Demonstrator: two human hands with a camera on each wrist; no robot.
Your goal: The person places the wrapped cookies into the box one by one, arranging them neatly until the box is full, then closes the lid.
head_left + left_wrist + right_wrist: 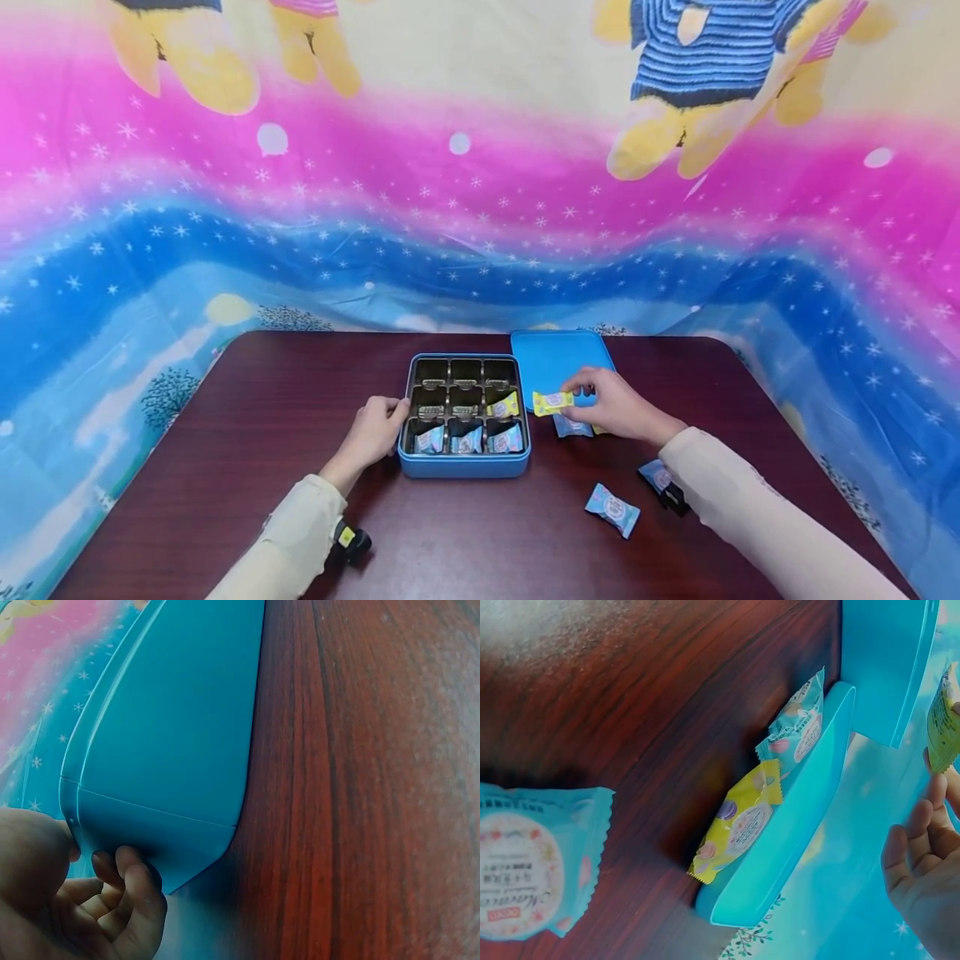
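My left hand (373, 429) grips the left side of a blue box (465, 467), its thumb at the rim and fingers curled against the corner. Inside, a tray is divided into three rows of three. Blue-wrapped candies (467, 441) fill the front row; a yellow-wrapped candy (503, 406) lies in the middle row's right compartment. Just right of the box, my right hand (618, 406) pinches another yellow candy (552, 403) by one end, raised over the edge of the blue lid (562, 358).
Beside the lid's near edge lie a blue packet (799, 724) and a yellow packet (739, 821), partly under my right hand in the head view. Nearer me are two more blue packets (612, 510), one by my right sleeve. Printed cloth (450, 208) hangs behind the dark wooden table (300, 375).
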